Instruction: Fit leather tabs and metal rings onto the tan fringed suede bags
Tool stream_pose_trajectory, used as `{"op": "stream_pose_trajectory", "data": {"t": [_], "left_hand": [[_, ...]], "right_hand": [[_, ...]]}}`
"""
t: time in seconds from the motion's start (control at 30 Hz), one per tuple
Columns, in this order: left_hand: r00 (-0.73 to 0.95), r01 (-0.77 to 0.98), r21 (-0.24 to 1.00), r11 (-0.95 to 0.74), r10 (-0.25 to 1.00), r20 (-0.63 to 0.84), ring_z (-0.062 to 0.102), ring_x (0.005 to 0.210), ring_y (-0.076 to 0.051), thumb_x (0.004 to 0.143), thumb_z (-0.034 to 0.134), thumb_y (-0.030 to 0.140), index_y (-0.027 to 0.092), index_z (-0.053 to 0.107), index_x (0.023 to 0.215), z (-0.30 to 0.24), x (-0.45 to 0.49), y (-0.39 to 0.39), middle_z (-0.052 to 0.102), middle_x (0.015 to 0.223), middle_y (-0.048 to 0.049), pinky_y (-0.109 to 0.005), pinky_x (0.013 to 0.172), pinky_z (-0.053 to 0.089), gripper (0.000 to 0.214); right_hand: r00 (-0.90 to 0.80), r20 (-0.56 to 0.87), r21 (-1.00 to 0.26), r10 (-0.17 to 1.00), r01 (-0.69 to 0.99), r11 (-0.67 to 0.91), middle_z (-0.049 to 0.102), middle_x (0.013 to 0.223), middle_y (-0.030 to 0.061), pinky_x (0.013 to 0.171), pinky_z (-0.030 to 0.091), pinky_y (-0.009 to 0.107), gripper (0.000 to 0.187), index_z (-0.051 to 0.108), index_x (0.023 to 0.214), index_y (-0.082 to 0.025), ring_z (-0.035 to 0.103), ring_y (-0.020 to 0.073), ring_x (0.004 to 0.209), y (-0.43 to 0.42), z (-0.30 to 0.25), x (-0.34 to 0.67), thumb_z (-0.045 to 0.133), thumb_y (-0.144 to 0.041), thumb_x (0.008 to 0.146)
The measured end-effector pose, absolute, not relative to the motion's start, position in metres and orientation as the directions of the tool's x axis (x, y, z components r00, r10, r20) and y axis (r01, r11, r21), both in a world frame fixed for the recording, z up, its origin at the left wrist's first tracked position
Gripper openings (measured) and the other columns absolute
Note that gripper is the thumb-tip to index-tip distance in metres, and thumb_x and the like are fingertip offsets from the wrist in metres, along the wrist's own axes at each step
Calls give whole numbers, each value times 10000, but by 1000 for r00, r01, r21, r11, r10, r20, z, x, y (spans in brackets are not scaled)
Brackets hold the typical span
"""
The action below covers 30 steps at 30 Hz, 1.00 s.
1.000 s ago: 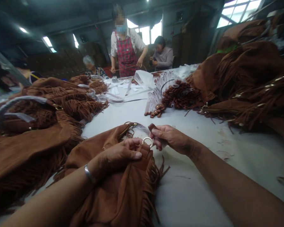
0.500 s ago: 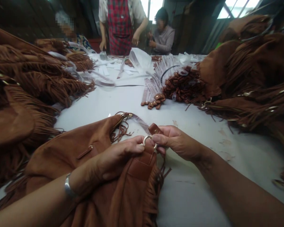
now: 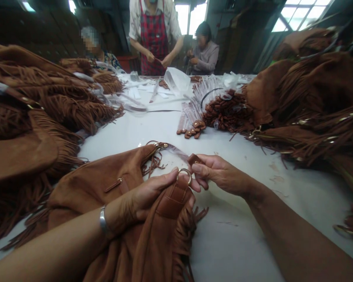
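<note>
A brown suede fringed bag point(image 3: 106, 192) lies on the white table point(image 3: 238, 243) in front of me. My left hand point(image 3: 141, 197) is closed round its leather tab, just under a metal ring point(image 3: 184, 172). My right hand point(image 3: 216, 174) pinches the end of a brown strap point(image 3: 193, 158) wrapped in clear plastic, right beside the ring. Both hands meet at the ring. A silver bangle point(image 3: 103, 221) sits on my left wrist.
Heaps of fringed brown bags rise at the left point(image 3: 32, 117) and right point(image 3: 312, 102). A pile of brown strap ends point(image 3: 226, 111) and plastic-wrapped straps point(image 3: 188, 117) lies mid-table. Three people work at the far end, one in a red checked apron point(image 3: 154, 35).
The view dropped and then steadied. My left hand shifted its grip up the tab, lifting the ring, and my right hand brought the strap end closer to it.
</note>
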State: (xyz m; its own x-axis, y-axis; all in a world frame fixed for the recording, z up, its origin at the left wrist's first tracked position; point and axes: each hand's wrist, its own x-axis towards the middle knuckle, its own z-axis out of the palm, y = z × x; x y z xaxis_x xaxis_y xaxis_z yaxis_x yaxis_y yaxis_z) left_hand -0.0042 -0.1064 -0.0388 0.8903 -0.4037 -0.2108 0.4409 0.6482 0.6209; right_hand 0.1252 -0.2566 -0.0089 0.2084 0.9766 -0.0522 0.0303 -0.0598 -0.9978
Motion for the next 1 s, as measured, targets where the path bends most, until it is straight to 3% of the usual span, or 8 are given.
{"op": "stream_pose_trajectory", "data": {"t": [0.1,0.23,0.37,0.5,0.8,1.0], "left_hand": [[881,464,598,653,-408,-238,574,705,-149,843,446,521,107,612,956,-41,-5,-106,600,820,-92,-244,680,455,461],[885,460,579,673,-395,-245,580,697,-140,845,464,502,122,604,1012,-41,-5,-106,607,809,-80,-234,667,456,438],[893,447,612,653,-373,-254,568,669,-136,825,509,488,97,618,885,-37,-5,-108,590,765,-75,-235,656,459,410],[891,445,665,600,-374,-258,544,667,-134,807,540,474,90,610,840,-36,-4,-108,567,762,-78,-230,641,449,392],[881,465,712,527,-355,-313,536,675,-127,766,613,442,86,608,818,-40,-3,-109,568,756,-75,-215,647,430,359],[888,457,761,461,-290,-357,538,611,-109,708,669,451,75,637,776,-38,-4,-108,590,725,-72,-192,579,429,383]], "right_hand": [[173,-61,-990,983,117,-82,504,653,-3,524,380,202,315,487,899,-119,442,81,562,-263,-3,131,409,-424,920],[93,-186,-975,978,102,-195,534,739,21,447,363,178,319,531,881,-115,452,65,534,-270,1,139,471,-428,886],[132,-282,-951,950,93,-295,471,537,-32,405,344,167,297,575,764,-96,420,53,440,-275,-3,147,600,-390,802],[130,-315,-937,940,117,-330,457,511,-37,370,310,157,295,615,751,-86,406,49,418,-275,-6,149,623,-380,771],[-52,-305,-939,951,185,-291,427,517,-49,389,296,143,246,669,861,-69,371,34,425,-271,-3,145,590,-295,805],[-58,-300,-925,952,263,-276,432,508,-45,395,299,155,272,656,828,-68,381,45,428,-270,-3,142,571,-326,815]]}}
